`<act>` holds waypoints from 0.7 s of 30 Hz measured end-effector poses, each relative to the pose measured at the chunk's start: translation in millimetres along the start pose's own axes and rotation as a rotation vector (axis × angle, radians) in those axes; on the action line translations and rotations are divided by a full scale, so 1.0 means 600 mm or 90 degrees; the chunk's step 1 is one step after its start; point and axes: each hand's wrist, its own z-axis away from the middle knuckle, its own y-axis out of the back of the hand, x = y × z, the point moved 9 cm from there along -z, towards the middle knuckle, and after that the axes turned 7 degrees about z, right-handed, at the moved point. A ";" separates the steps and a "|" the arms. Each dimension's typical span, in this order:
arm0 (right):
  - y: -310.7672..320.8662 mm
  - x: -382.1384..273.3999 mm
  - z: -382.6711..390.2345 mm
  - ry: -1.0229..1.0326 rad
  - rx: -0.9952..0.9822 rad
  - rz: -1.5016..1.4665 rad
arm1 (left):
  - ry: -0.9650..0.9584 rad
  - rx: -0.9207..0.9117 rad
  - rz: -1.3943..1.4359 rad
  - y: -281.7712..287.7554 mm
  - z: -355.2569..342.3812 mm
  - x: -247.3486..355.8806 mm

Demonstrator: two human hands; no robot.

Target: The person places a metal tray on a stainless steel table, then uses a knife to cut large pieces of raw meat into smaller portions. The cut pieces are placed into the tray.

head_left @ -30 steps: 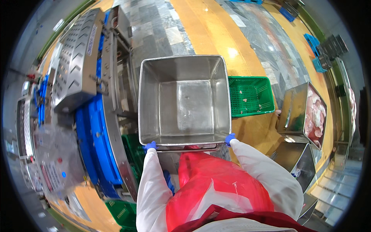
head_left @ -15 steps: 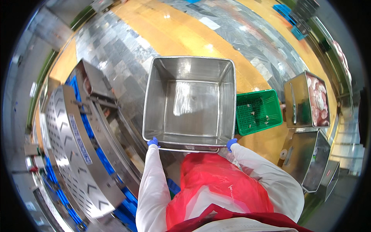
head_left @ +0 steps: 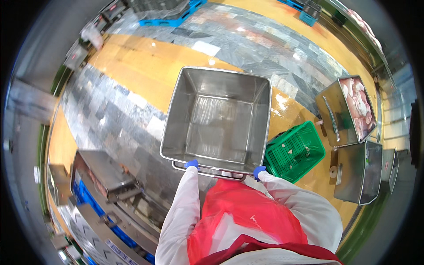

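In front of me stands a large, square stainless-steel bin point(head_left: 225, 81) with nothing inside. My left hand point(head_left: 191, 164), in a blue glove, is closed on its near rim, left of the middle. At the bin's near right corner my right hand point(head_left: 259, 172), also blue-gloved, is closed on the rim. Below the near rim runs a metal handle bar point(head_left: 212, 175). Touching or very close to the bin's right side is a green perforated crate point(head_left: 277, 164) with a few small pale scraps in it. The fingers are partly hidden behind the rim.
On the right, a steel bin point(head_left: 329, 121) holds pale pink raw meat point(head_left: 358, 104); another steel bin point(head_left: 351, 170) stands nearer. A steel machine with blue parts point(head_left: 108, 221) fills the lower left. Far off lies a blue pallet point(head_left: 176, 20) with grey crates.
My view has turned left: the machine has slid toward the lower left, and the blue pallet has come into view at the top. The steel bin turned with me, still held by both hands.
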 end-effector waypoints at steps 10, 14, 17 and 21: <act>0.234 0.167 -0.192 -0.104 -0.146 -0.403 | -0.124 0.052 -0.130 0.448 -0.277 0.188; 0.354 0.232 -0.240 -0.157 -0.071 -0.345 | -0.225 0.018 -0.213 0.585 -0.392 0.268; 0.452 0.325 -0.255 -0.247 -0.084 -0.340 | -0.320 0.021 -0.271 0.691 -0.461 0.377; 0.593 0.446 -0.266 -0.203 -0.033 -0.289 | -0.003 -0.196 0.397 0.814 -0.581 0.449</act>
